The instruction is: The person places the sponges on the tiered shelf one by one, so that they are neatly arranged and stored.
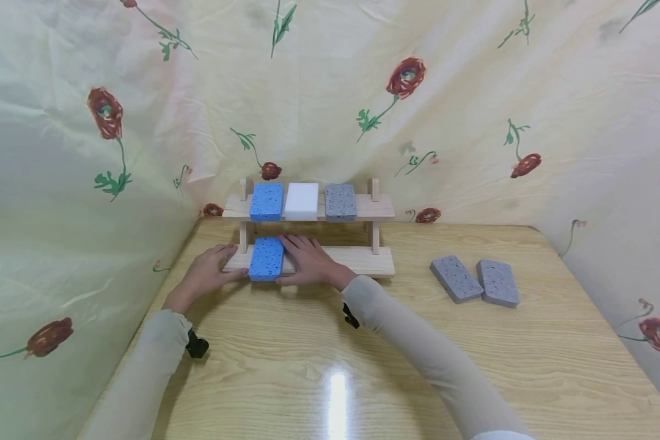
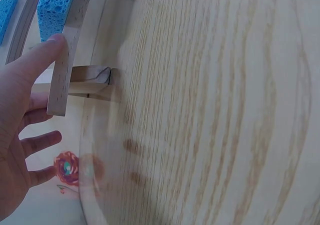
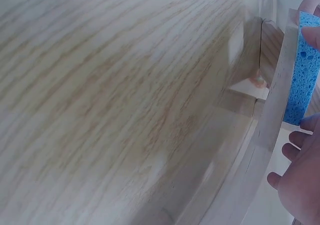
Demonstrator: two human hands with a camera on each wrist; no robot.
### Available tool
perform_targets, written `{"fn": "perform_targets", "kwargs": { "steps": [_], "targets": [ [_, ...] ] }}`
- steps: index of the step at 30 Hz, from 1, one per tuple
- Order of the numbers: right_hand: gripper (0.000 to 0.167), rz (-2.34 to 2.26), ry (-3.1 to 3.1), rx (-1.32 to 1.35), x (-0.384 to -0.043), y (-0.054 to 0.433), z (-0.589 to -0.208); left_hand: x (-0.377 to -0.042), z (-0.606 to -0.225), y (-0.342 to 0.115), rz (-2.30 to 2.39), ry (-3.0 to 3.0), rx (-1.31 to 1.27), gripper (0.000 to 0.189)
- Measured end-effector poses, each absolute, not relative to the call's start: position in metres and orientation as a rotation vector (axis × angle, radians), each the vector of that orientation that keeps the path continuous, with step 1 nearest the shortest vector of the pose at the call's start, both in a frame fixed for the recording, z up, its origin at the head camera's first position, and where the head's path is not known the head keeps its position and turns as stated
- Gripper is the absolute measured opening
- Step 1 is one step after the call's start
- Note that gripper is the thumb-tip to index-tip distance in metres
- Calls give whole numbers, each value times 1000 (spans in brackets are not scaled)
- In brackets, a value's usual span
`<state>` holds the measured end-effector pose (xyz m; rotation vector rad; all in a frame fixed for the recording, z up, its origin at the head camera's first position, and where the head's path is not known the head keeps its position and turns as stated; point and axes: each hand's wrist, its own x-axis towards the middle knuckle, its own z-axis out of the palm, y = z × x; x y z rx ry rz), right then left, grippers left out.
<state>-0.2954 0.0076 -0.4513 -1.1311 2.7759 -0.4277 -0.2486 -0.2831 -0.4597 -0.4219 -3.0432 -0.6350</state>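
Observation:
A blue sponge lies flat on the lower board of a two-tier wooden rack. My right hand holds this sponge from the right, thumb at its front end and a finger at its far corner. From the left, my left hand reaches around the board's end. Its thumb touches the sponge's near edge in the left wrist view, while the other fingers spread loosely behind the board. On the upper tier sit another blue sponge, a white sponge and a grey sponge.
Two grey sponges, one tilted and one straighter, lie side by side on the wooden table, right of the rack. Flower-printed cloth hangs behind the rack and along both sides.

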Motion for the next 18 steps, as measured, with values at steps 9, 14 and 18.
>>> {"fn": "perform_targets", "kwargs": {
  "steps": [9,14,18],
  "targets": [
    [109,-380,2787,-1143,-292,19,-450,-248,-459,-284,-649,-3031,-432,84],
    [109,-362,2788,-1158,-289,30,-448,-247,-459,-283,-650,-3031,-433,84],
    [108,-353,2796,-1175,-287,40,-447,-247,-459,-283,-658,-3030,-433,84]
  ]
}}
